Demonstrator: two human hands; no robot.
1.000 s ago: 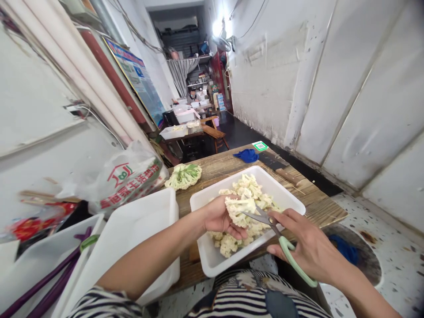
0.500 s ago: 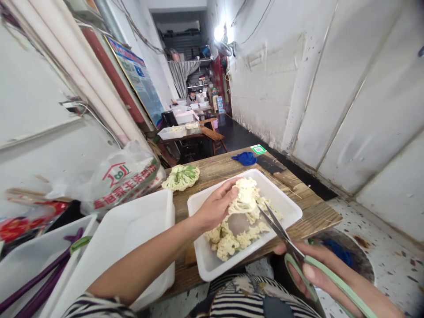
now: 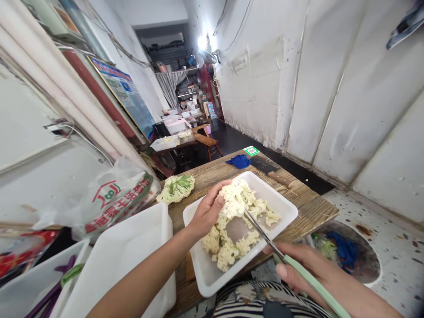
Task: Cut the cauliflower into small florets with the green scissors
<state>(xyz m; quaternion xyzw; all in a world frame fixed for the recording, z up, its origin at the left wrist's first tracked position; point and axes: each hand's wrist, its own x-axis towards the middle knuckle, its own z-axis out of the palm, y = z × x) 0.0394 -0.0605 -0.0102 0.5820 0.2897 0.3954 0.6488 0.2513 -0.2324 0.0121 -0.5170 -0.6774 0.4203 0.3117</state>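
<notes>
My left hand (image 3: 208, 211) is closed on a pale piece of cauliflower (image 3: 234, 194), holding it over a white plastic tray (image 3: 208, 282). In my right hand (image 3: 308, 269) are scissors (image 3: 294, 265) with light green handles. Their blades are nearly together, and the tips reach the lower right side of the held cauliflower. Cut cauliflower florets (image 3: 227, 256) lie in the tray below, along its front and right. Another large cauliflower piece (image 3: 176, 188) with green stems rests on the wooden table left of the tray.
A cleaver (image 3: 280, 178) and blue cloth (image 3: 239, 161) lie at the table's far side. Left are an empty-looking white bin (image 3: 132, 238), a plastic bag (image 3: 115, 198) and purple vegetables (image 3: 49, 300). A bucket (image 3: 364, 265) stands right. Another person (image 3: 183, 106) sits far back.
The scissors' blades have come together and moved up to the cauliflower. My view has shifted slightly, bringing more of the bucket on the right into sight.
</notes>
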